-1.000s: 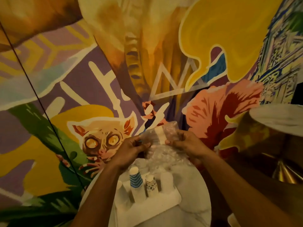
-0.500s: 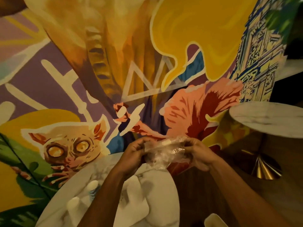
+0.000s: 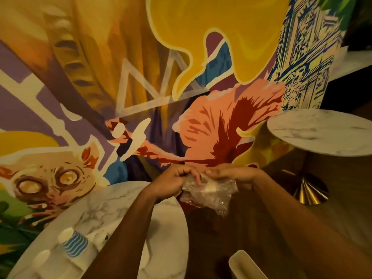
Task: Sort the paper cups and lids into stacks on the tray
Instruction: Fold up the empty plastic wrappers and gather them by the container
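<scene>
The left hand (image 3: 177, 181) and the right hand (image 3: 231, 176) meet in the air, and both pinch the top edge of a clear plastic bag (image 3: 211, 198) with curled fingers. The bag hangs crumpled below them, just past the right rim of the round marble bench (image 3: 120, 206). Inside the bag is a pale round piece (image 3: 210, 188); I cannot tell what it is. On the bench, at the lower left, stands a blue-striped paper cup (image 3: 74, 243), with white cups (image 3: 43, 257) beside it, blurred. A second marble table (image 3: 322, 131) stands well apart at the right, before the painted wall (image 3: 201, 47).
</scene>
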{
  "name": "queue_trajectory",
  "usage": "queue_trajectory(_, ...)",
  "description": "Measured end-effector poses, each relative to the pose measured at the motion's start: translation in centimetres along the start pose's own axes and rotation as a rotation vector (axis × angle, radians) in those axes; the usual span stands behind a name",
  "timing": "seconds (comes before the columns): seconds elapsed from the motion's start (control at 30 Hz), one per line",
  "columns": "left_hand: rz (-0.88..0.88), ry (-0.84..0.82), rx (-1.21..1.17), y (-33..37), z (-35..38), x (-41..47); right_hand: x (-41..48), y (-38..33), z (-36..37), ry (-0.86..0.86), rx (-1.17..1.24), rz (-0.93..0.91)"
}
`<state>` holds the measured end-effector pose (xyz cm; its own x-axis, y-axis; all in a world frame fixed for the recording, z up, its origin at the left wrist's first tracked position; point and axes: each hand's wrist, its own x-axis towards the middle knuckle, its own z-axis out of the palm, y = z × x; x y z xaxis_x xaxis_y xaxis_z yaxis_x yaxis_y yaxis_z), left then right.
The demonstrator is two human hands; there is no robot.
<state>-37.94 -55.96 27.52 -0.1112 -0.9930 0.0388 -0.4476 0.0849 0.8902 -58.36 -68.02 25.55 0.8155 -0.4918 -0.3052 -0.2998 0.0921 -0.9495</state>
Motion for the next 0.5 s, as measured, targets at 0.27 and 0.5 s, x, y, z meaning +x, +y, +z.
queue_trajectory(0.27, -0.145, 0.282, -0.354, -1.2, 0.2, -0.1, 0.4, 2.9, 4.0, 0.109, 0.17, -0.016)
queue_trajectory(0.5, -0.317, 0.156, -0.509, -4.4, 2.2, -5.3, 0.5, 3.8, 11.6, 0.474, 0.37, -0.178)
